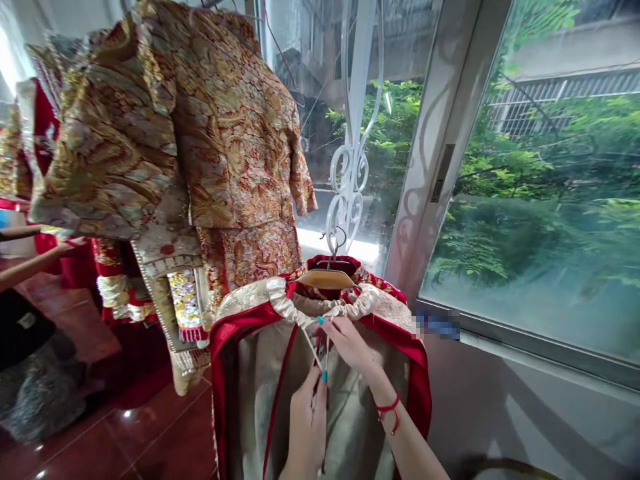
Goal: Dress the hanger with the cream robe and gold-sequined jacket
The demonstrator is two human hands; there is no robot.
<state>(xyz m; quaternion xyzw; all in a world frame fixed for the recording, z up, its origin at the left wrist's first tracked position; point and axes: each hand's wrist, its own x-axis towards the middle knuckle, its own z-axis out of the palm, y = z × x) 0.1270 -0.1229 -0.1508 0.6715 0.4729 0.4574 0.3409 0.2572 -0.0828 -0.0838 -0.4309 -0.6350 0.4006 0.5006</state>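
A cream garment bag [345, 407] with red trim hangs on a wooden hanger [326, 277] hooked on a white window grille [351, 173]. Its neck is gathered by a ruffled drawstring collar [325, 308]. My right hand [353, 347], a red string on its wrist, pinches the thin drawstring cord [316, 352] just below the collar. Lower down, my left hand [306, 427] holds the same cord's ends between thumb and fingers. A red embroidered garment shows at the neck inside the bag.
A gold and red embroidered jacket and skirt [200, 147] hang to the upper left, with more red garments behind. The floor [125, 433] is glossy red tile. A large window [540, 187] fills the right, with a sill below.
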